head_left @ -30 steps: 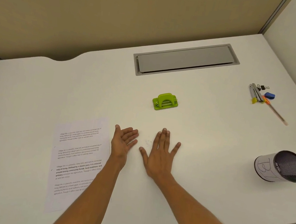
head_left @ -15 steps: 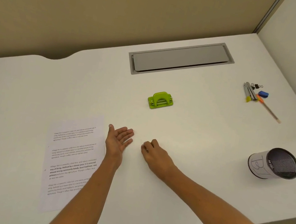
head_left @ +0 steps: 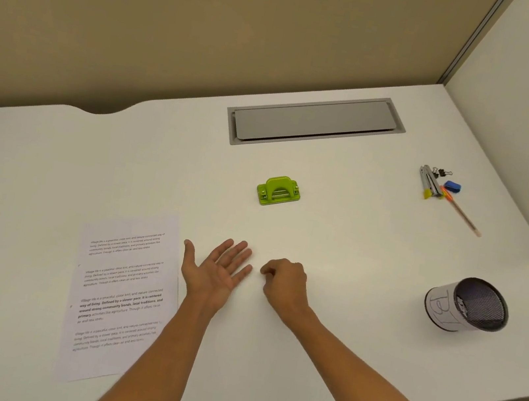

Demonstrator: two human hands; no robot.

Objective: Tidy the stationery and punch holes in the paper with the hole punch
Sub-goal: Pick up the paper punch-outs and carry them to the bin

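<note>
Looking at the green hole punch (head_left: pixel 278 191), I find it untouched mid-desk, in front of the grey cable hatch (head_left: pixel 315 121), with the printed paper (head_left: pixel 118 295) flat near the front-left edge. What changed: my right hand (head_left: pixel 286 285), flat a second ago, has curled into a loose fist, seemingly empty, though its fingers hide the palm. The left hand (head_left: pixel 215 270) stays open, palm up, holding nothing. Loose stationery (head_left: pixel 441 188) near the right edge and the mesh cup (head_left: pixel 468 305) wait; nothing has begun.
</note>
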